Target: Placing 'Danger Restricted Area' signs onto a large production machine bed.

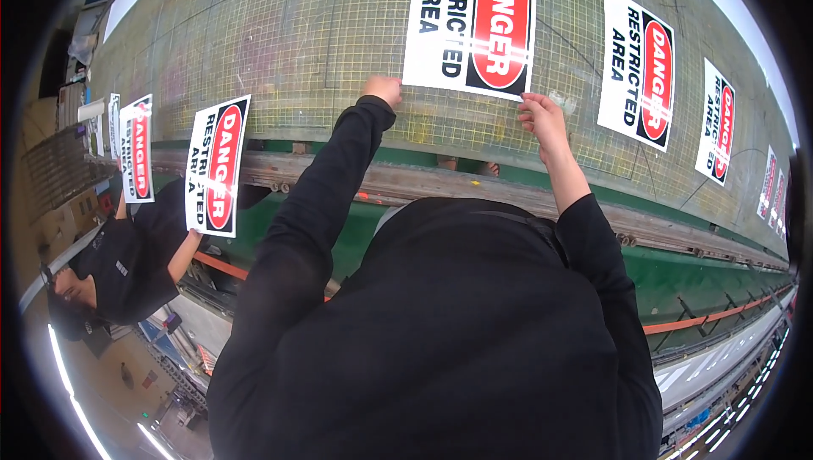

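Between my hands is a white rectangular warning sign (pixel 434 45) with black lettering and a red oval on a black block. It lies at the table surface, though I cannot tell if it is raised slightly. At its near left corner, my left hand (pixel 383 91) is closed, with the fingertips on the edge. My right hand (pixel 546 124) pinches the near right corner between thumb and forefinger, the other fingers curled. Both forearms, in black sleeves, reach forward over the table's near edge.
The wide gridded table (pixel 322 45) has a metal rail (pixel 406 179) along its near side. Matching signs (pixel 622 71), (pixel 711 134) lie to the right. At left, a co-worker (pixel 144 248) in black holds two more signs, one the nearer sign (pixel 201 164).
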A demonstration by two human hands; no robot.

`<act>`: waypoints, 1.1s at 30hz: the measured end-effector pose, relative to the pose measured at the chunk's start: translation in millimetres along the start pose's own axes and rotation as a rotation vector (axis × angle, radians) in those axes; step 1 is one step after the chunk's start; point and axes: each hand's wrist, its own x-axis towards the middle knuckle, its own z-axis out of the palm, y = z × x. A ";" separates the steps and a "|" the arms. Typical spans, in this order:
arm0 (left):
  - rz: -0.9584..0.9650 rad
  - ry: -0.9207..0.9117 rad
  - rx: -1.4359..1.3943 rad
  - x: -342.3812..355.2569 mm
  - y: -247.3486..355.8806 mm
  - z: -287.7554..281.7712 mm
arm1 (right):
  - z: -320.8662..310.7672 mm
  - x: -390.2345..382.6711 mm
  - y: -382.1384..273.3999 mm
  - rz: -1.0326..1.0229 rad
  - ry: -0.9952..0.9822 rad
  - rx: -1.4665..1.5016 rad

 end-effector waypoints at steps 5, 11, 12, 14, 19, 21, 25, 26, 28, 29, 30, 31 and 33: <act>0.012 0.043 0.045 5.3 -6.5 1.6 | 28.0 -3.6 5.1 0.035 -0.145 -0.023; -0.026 0.012 -0.044 1.0 0.8 2.7 | 103.1 -1.9 -0.5 0.347 -0.577 0.266; -0.021 -0.013 -0.055 0.8 3.1 3.2 | 114.1 1.9 1.8 0.386 -0.664 0.373; -0.011 -0.017 -0.021 3.9 -2.3 -0.2 | 137.3 6.1 4.8 0.411 -0.680 0.437; -0.061 -0.022 -0.086 2.7 -2.1 -2.6 | 157.4 10.2 7.9 0.457 -0.601 0.652; -0.017 -0.018 -0.173 -3.6 -0.8 -2.0 | 161.6 10.4 12.6 0.447 -0.576 0.682; -0.071 -0.054 -0.103 -15.8 12.7 -2.0 | 167.4 8.7 17.2 0.423 -0.489 0.725; -0.045 -0.038 -0.179 -14.0 3.9 -4.8 | 170.3 6.2 16.1 0.425 -0.497 0.721; -0.021 -0.033 -0.249 -14.0 0.8 -4.2 | 171.3 4.2 15.5 0.394 -0.498 0.692; -0.056 0.006 -0.300 -17.3 5.1 -1.3 | 170.1 5.2 15.6 0.393 -0.488 0.699; -0.091 0.046 -0.350 -19.5 10.4 1.9 | 168.8 6.5 15.6 0.372 -0.478 0.700; -0.093 0.041 -0.346 -19.1 13.8 2.0 | 168.7 6.2 16.0 0.353 -0.474 0.697; -0.149 0.004 -0.134 -17.0 21.7 2.8 | 168.6 5.8 16.9 0.350 -0.482 0.697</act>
